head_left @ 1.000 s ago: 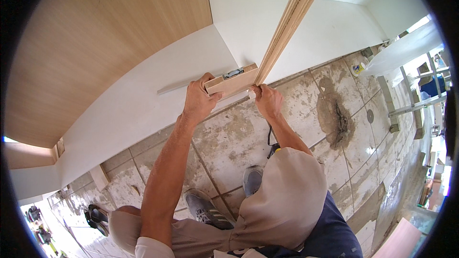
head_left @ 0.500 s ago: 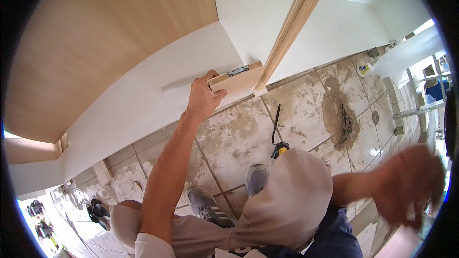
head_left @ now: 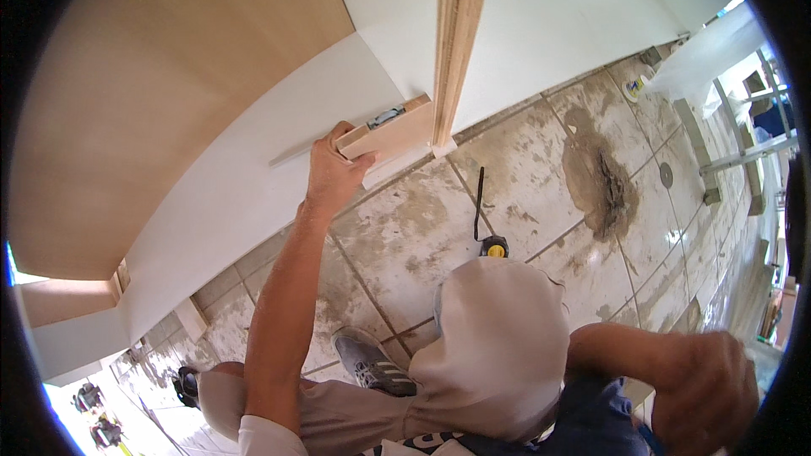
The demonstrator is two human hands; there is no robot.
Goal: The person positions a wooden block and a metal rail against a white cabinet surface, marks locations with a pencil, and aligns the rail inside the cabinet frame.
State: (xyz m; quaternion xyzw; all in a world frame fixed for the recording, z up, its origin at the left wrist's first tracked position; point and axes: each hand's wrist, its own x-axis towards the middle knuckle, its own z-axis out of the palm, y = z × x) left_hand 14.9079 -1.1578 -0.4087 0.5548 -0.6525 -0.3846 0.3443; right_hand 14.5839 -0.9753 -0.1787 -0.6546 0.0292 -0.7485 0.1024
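My left hand [head_left: 332,167] is closed round the left end of a short, pale wooden board [head_left: 393,137], thumb in front and fingers behind. A metal fitting [head_left: 386,117] sits at the board's upper edge. The board lies against a white panel [head_left: 253,160], low down near the floor, its right end close to an upright strip of layered wood [head_left: 457,42]. Beneath the strip's lower end is a small pale block [head_left: 444,148]. My right hand [head_left: 708,388] is off to the lower right, away from the board and smeared by motion; its fingers cannot be made out.
A black and yellow tape measure [head_left: 494,247] with a black strap [head_left: 479,203] lies on the dirty tiled floor [head_left: 405,219] beside my knee. Right of it is a brown stain with a broken patch [head_left: 608,186]. A metal ladder [head_left: 748,156] stands far right. A curved wooden panel [head_left: 186,76] rises at left.
The view has shifted, so the board and strip appear further left. My left hand keeps its grip on the board. My right hand has moved lower, toward my body.
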